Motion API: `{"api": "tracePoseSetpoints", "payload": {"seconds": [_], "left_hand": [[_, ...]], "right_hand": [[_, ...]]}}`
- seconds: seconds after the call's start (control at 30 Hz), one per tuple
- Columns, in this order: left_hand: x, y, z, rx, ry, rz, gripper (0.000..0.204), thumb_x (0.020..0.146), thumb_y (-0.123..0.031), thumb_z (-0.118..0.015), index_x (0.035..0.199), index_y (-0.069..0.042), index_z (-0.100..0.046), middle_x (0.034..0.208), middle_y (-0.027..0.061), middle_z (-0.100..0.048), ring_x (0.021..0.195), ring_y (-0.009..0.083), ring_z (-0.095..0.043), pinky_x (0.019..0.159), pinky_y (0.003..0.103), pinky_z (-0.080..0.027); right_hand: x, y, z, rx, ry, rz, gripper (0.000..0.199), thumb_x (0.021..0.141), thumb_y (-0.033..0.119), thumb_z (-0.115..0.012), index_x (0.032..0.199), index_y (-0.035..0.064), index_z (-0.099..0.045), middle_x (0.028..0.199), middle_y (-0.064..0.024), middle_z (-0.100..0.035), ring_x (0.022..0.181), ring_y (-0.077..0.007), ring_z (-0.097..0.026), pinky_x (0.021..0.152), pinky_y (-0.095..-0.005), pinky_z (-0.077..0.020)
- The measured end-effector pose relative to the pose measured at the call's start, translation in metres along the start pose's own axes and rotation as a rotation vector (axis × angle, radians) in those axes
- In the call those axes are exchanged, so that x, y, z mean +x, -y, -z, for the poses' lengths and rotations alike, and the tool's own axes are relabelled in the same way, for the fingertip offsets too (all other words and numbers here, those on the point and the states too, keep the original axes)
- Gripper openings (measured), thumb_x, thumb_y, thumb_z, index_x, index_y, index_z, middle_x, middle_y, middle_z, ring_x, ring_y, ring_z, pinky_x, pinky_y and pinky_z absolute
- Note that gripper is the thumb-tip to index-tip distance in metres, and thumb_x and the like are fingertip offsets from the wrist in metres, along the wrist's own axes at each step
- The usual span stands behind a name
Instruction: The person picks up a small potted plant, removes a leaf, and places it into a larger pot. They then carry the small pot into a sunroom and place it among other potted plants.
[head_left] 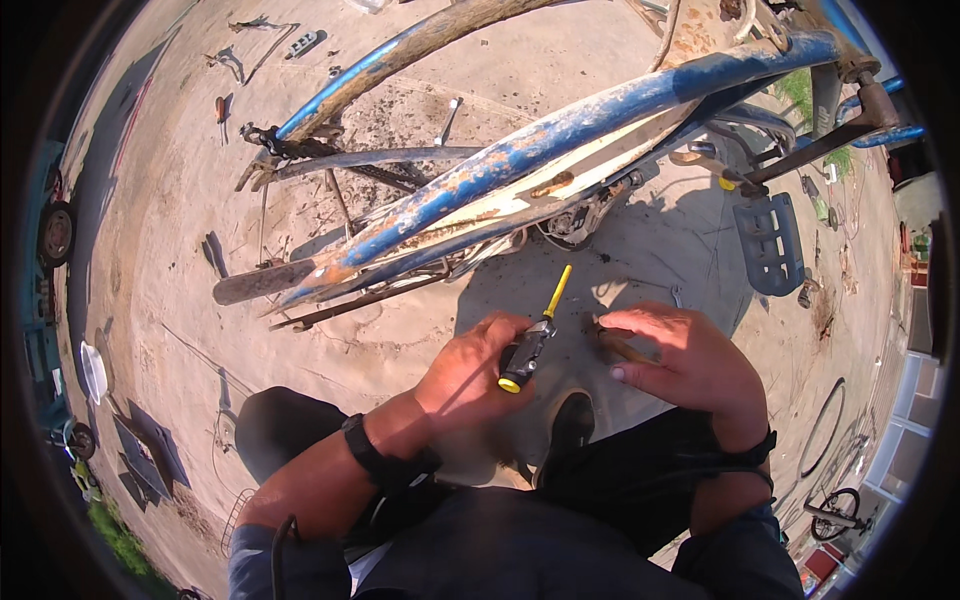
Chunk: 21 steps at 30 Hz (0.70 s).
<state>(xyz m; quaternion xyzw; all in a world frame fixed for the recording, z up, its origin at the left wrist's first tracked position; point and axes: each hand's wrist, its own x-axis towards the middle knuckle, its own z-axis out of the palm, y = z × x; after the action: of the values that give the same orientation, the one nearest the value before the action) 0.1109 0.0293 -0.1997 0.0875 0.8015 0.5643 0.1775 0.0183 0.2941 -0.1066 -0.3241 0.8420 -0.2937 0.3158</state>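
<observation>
In my left hand (pixel 475 365) is a slim black tool (pixel 530 350) with a yellow end cap and a yellow rod sticking up from its top; its exact kind is unclear. My fingers are closed around its body. To the right of it my right hand (pixel 690 360) hovers with thumb and fingers apart, slightly blurred, and no object shows between them. Beyond both hands lies a rusty, dirt-caked blue bicycle frame (pixel 500 165), slanting across the view. A dark grey pedal (pixel 770 245) is at the end of its crank (pixel 820 145).
On the concrete beyond the frame lie a wrench (pixel 449 120) and an orange-handled screwdriver (pixel 220 112). Another small wrench (pixel 677 295) is in the shade near my right hand. A loose pedal (pixel 302 44) lies farther off. My shoe (pixel 572 425) is below the hands.
</observation>
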Motion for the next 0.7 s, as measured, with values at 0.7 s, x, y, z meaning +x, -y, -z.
{"api": "tracePoseSetpoints", "payload": {"seconds": [0.7], "left_hand": [[-0.068, -0.02, 0.087, 0.104, 0.128, -0.218, 0.049, 0.072, -0.007, -0.072, 0.12, -0.004, -0.059, 0.118, 0.0187, -0.061, 0.11, 0.0391, -0.059, 0.094, 0.042, -0.05]], "right_hand": [[0.036, 0.026, -0.02, -0.015, 0.04, -0.049, 0.049, 0.081, 0.023, -0.074, 0.12, -0.0021, -0.061, 0.113, -0.0189, -0.067, 0.101, -0.0343, -0.066, 0.088, -0.0385, -0.0521]]}}
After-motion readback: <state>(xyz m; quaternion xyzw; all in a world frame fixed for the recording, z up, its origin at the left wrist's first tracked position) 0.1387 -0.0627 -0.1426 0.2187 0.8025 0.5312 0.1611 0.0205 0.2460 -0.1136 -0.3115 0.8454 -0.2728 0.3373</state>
